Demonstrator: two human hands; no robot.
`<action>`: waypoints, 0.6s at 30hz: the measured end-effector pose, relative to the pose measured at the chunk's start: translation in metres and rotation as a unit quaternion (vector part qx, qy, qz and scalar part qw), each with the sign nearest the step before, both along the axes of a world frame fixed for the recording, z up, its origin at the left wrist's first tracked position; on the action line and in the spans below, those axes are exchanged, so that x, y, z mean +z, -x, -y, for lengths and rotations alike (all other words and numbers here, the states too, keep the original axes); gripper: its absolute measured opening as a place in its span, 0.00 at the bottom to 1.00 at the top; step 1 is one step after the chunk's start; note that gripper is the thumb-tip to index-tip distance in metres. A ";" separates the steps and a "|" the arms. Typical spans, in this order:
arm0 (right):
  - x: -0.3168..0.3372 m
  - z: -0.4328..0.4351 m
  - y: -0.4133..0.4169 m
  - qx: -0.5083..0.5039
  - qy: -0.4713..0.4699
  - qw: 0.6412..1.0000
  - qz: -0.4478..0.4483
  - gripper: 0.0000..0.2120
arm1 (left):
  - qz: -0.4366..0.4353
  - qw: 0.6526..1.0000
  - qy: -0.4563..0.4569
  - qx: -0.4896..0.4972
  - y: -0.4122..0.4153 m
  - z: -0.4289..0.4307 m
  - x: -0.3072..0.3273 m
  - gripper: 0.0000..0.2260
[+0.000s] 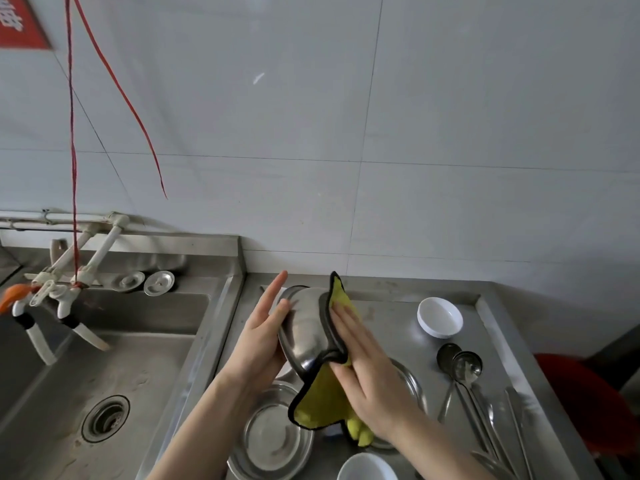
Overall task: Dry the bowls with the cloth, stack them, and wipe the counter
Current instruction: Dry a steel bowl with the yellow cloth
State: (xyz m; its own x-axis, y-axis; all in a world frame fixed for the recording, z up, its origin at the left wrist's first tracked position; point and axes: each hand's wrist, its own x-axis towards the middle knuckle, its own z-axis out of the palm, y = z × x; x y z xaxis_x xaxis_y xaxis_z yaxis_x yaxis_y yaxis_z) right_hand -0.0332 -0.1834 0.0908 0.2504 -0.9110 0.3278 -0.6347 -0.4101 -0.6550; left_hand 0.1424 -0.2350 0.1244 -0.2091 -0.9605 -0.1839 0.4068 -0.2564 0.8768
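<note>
3 steel bowls (pixel 304 337), 2 white bowls (pixel 440 317), 1 cloth (pixel 318 403), perhaps 2 ladles (pixel 467 365).

A bare patch of bench (pixel 388 323) is lying open between the right hand (pixel 367 368) and the white bowl (pixel 440 317) at the back right, running back to the wall. Spoons (pixel 464 372) are crowding the right edge, fanning towards the near corner. Steel bowls (pixel 273 436) and a second white bowl (pixel 367 467) are filling the near bench. To the left the sink (pixel 138 358) is standing open, with taps (pixel 65 306) and red cords (pixel 73 161) hanging over its far left side.
</note>
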 end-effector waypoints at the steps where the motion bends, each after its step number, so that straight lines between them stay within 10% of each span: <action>1: 0.000 0.000 -0.002 0.006 0.028 0.999 -0.026 0.27 | -0.004 1.000 -0.003 0.001 0.002 0.000 0.000 0.18; 18: 0.001 0.004 0.009 0.111 0.171 0.923 -0.327 0.31 | -0.098 0.986 -0.093 0.093 0.001 0.013 -0.010 0.13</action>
